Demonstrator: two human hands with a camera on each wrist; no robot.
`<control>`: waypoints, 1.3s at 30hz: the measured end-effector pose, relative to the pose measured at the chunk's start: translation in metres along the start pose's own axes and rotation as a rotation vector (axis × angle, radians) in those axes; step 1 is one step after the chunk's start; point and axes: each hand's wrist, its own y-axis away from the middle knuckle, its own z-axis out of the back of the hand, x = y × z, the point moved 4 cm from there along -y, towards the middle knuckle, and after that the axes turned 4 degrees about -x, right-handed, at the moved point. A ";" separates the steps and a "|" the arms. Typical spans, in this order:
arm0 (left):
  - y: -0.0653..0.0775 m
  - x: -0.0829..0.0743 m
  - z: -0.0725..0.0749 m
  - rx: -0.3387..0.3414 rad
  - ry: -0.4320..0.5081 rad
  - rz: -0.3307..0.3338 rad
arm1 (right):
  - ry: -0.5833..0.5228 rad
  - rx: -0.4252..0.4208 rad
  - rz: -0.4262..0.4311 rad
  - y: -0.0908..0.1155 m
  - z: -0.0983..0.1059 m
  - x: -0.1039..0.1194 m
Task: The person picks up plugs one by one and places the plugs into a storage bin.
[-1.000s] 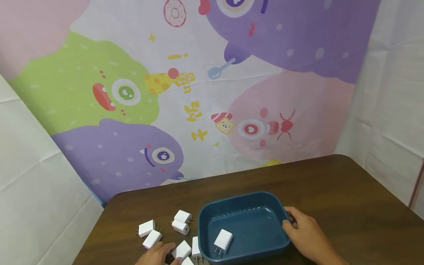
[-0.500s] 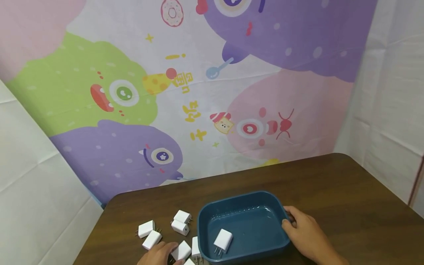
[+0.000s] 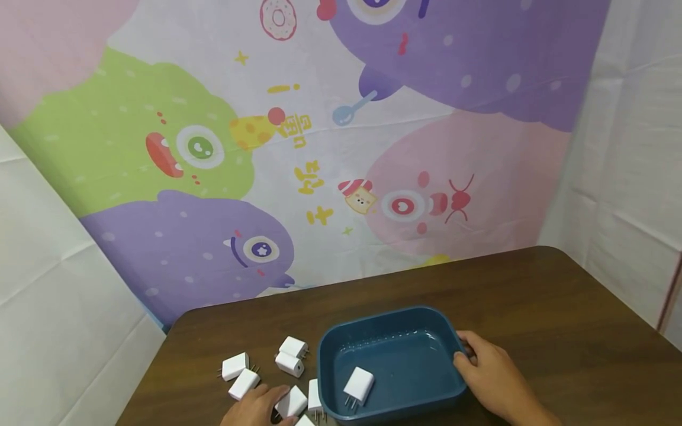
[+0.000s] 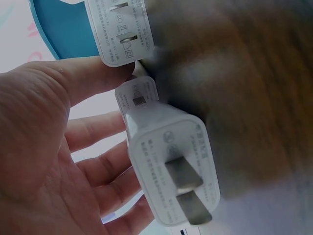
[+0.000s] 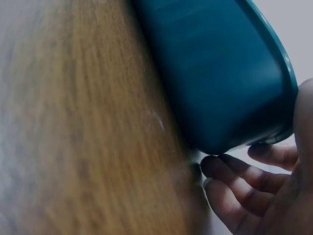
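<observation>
The blue tray (image 3: 394, 367) stands on the table with one white plug charger (image 3: 359, 386) inside, prongs toward the near side. My right hand (image 3: 495, 373) grips the tray's right end, thumb over the rim and fingers below; the right wrist view shows the fingers under the end (image 5: 244, 191). My left hand (image 3: 256, 408) is curled round another white charger (image 3: 292, 403) left of the tray. In the left wrist view, a charger's prongs (image 4: 183, 174) face the palm, with another charger (image 4: 120, 29) beside the thumb. The left palm is out of sight in the head view.
Several more white chargers lie left of the tray: a touching pair (image 3: 290, 356), two near the hand (image 3: 244, 383) and one against the tray's left wall (image 3: 315, 396). The brown table (image 3: 511, 296) ends at a cartoon-printed cloth (image 3: 319, 148). White cloth walls flank it.
The left hand has shifted very slightly right beside the charger. A charger at the bottom edge of the head view has also shifted slightly right. The right hand and tray stay in place.
</observation>
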 end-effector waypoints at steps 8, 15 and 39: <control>0.000 0.000 -0.003 -0.034 -0.039 0.020 | 0.007 0.007 -0.006 -0.001 0.000 -0.001; 0.003 0.000 -0.003 -0.082 -0.071 0.032 | -0.004 0.016 -0.011 -0.001 0.000 -0.001; 0.006 -0.003 0.007 -0.133 -0.031 0.072 | -0.003 0.006 0.003 -0.001 0.000 -0.002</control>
